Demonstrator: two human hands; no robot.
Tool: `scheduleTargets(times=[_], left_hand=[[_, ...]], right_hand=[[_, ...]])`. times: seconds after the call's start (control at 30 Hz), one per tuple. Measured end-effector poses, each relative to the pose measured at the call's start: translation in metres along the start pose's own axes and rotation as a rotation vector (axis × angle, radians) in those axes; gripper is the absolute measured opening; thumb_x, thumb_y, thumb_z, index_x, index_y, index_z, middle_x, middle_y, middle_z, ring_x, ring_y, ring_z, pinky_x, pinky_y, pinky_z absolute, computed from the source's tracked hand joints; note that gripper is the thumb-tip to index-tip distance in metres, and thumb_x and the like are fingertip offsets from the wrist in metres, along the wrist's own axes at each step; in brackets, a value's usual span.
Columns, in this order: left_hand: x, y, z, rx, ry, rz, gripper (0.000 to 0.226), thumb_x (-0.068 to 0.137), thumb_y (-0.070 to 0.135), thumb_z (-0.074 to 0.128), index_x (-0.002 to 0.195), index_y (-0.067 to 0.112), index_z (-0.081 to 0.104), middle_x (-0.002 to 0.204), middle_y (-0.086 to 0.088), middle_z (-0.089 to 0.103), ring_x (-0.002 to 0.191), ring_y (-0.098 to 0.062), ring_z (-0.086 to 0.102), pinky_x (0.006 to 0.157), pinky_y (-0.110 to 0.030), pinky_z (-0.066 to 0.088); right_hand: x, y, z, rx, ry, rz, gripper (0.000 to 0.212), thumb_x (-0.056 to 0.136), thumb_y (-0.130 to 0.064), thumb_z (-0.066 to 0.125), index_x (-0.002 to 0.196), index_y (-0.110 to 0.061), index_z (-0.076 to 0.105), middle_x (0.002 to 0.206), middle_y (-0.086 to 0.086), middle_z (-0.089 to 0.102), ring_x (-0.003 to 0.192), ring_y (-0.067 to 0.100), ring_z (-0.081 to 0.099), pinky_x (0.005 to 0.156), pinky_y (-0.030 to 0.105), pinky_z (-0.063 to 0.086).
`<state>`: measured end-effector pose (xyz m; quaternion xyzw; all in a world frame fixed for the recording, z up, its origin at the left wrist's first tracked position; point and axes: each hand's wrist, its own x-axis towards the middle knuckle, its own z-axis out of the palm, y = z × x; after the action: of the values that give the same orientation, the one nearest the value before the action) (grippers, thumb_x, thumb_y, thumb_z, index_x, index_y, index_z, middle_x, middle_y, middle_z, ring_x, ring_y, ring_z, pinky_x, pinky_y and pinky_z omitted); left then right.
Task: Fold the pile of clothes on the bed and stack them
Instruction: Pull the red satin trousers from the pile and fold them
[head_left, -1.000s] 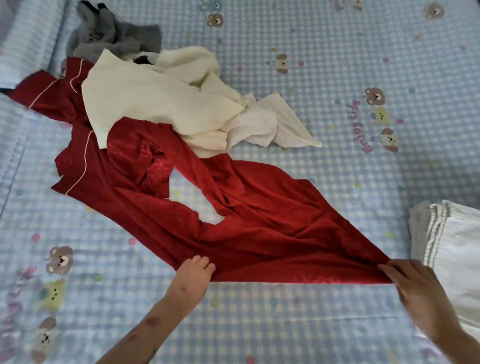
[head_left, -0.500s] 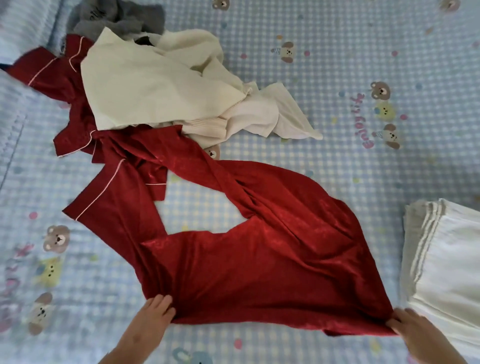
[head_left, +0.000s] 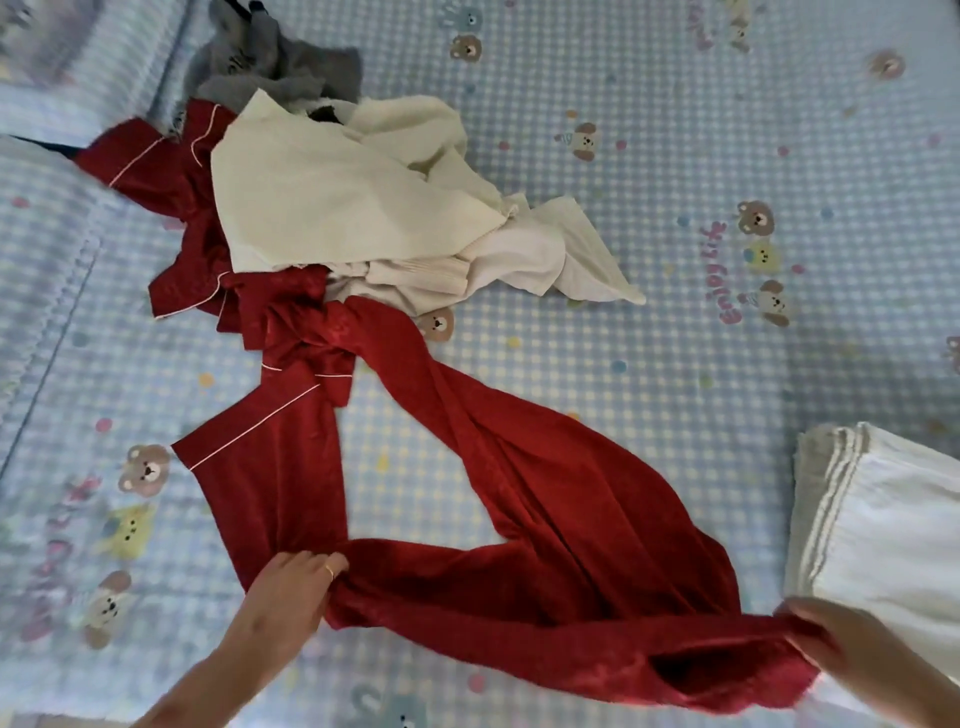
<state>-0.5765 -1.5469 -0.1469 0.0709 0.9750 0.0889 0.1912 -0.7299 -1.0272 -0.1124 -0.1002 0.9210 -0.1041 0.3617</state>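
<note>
From the head camera, a pair of red trousers (head_left: 545, 545) lies stretched across the near middle of the bed (head_left: 727, 364), which is covered in a blue checked sheet printed with small bears. The left hand (head_left: 291, 587) is at the near left, fingers curled over one end of the waistband and gripping it; a ring shows on one finger. The right hand (head_left: 831, 639) is at the near right, blurred, and seems to pinch the other end of the waistband, with red cloth bunched against its fingers. The band hangs slack between the two hands. One trouser leg, with a thin white line near its hem, runs up from the left hand; the other twists away toward the far left.

There the twisted leg meets the pile. A red top (head_left: 176, 208) with white piping lies at the far left, partly under a cream garment (head_left: 337, 208) that spreads to the right. A grey garment (head_left: 280, 67) sits behind them, at the far edge.

At the near right, just beside the right hand, rests a stack of folded white cloth (head_left: 883, 519).
</note>
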Motion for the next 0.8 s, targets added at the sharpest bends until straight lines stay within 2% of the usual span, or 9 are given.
scheduleTargets(times=[0.07, 0.17, 0.27, 0.43, 0.5, 0.57, 0.67, 0.7, 0.8], left_hand=[[0.049, -0.008, -0.036, 0.061, 0.107, -0.097, 0.035, 0.052, 0.006, 0.068, 0.084, 0.019, 0.063, 0.063, 0.003, 0.063, 0.056, -0.022, 0.063, 0.062, -0.026, 0.038], [0.134, -0.019, -0.084, 0.103, 0.216, -0.247, 0.028, 0.066, 0.002, 0.073, 0.092, 0.008, 0.071, 0.082, -0.013, 0.061, 0.075, -0.035, 0.059, 0.062, -0.039, 0.049], [0.214, -0.026, -0.121, 0.038, 0.271, -0.466, 0.027, 0.085, 0.014, 0.056, 0.111, 0.018, 0.064, 0.097, -0.010, 0.063, 0.092, -0.033, 0.061, 0.073, -0.040, 0.049], [0.336, -0.023, -0.161, -0.374, 0.383, -0.653, 0.036, 0.079, 0.005, 0.047, 0.112, 0.014, 0.060, 0.105, -0.015, 0.065, 0.101, -0.036, 0.059, 0.082, -0.038, 0.046], [0.375, -0.021, -0.169, -0.533, 0.411, -0.604, 0.035, 0.078, 0.002, 0.049, 0.110, 0.011, 0.059, 0.105, -0.015, 0.065, 0.101, -0.035, 0.058, 0.085, -0.038, 0.045], [0.401, -0.017, -0.167, -0.559, 0.368, -0.502, 0.045, 0.082, 0.001, 0.046, 0.125, 0.010, 0.051, 0.115, -0.018, 0.062, 0.109, -0.035, 0.056, 0.093, -0.039, 0.043], [0.411, -0.005, -0.133, -0.227, 0.279, -0.362, 0.069, 0.091, 0.014, 0.051, 0.148, 0.006, 0.014, 0.132, -0.020, 0.053, 0.119, -0.033, 0.052, 0.103, -0.036, 0.035], [0.399, 0.002, -0.114, -0.119, 0.303, -0.307, 0.070, 0.090, 0.014, 0.051, 0.148, 0.003, 0.014, 0.132, -0.019, 0.053, 0.117, -0.031, 0.054, 0.102, -0.034, 0.035], [0.330, 0.026, -0.044, -0.161, 0.349, -0.118, 0.055, 0.071, 0.001, 0.045, 0.126, 0.005, 0.050, 0.111, -0.015, 0.064, 0.098, -0.033, 0.064, 0.091, -0.030, 0.037]], right_hand=[[0.009, -0.004, -0.036, 0.058, 0.205, 0.153, 0.046, 0.070, 0.008, 0.075, 0.058, -0.033, 0.059, 0.055, -0.007, 0.063, 0.057, 0.016, 0.058, 0.062, 0.017, 0.044], [0.064, -0.014, -0.081, 0.032, 0.352, 0.172, 0.029, 0.071, 0.007, 0.073, 0.069, -0.021, 0.066, 0.052, -0.011, 0.056, 0.052, 0.019, 0.053, 0.053, 0.023, 0.037], [0.112, -0.014, -0.110, 0.021, 0.484, 0.205, 0.005, 0.080, -0.008, 0.068, 0.079, -0.013, 0.070, 0.073, 0.013, 0.071, 0.074, 0.036, 0.066, 0.065, 0.040, 0.046], [0.192, -0.013, -0.156, 0.153, 0.640, 0.312, 0.016, 0.085, -0.013, 0.063, 0.096, -0.004, 0.070, 0.096, 0.022, 0.070, 0.095, 0.040, 0.063, 0.081, 0.040, 0.043], [0.221, -0.013, -0.174, 0.207, 0.711, 0.354, 0.019, 0.085, -0.011, 0.060, 0.099, -0.003, 0.069, 0.099, 0.024, 0.069, 0.098, 0.041, 0.061, 0.085, 0.040, 0.042], [0.247, -0.010, -0.184, 0.298, 0.728, 0.372, 0.021, 0.086, -0.011, 0.058, 0.102, -0.004, 0.068, 0.101, 0.024, 0.069, 0.100, 0.041, 0.060, 0.088, 0.042, 0.042], [0.268, -0.016, -0.182, 0.392, 0.759, 0.333, 0.034, 0.088, -0.014, 0.060, 0.120, -0.005, 0.059, 0.115, 0.022, 0.064, 0.101, 0.038, 0.061, 0.093, 0.043, 0.042], [0.266, -0.021, -0.171, 0.401, 0.775, 0.285, 0.039, 0.088, -0.014, 0.061, 0.125, -0.005, 0.054, 0.119, 0.022, 0.060, 0.098, 0.037, 0.062, 0.093, 0.044, 0.044], [0.227, -0.041, -0.095, 0.360, 0.762, 0.013, 0.031, 0.090, -0.023, 0.060, 0.118, -0.013, 0.054, 0.109, 0.006, 0.058, 0.090, 0.021, 0.063, 0.084, 0.035, 0.050]])
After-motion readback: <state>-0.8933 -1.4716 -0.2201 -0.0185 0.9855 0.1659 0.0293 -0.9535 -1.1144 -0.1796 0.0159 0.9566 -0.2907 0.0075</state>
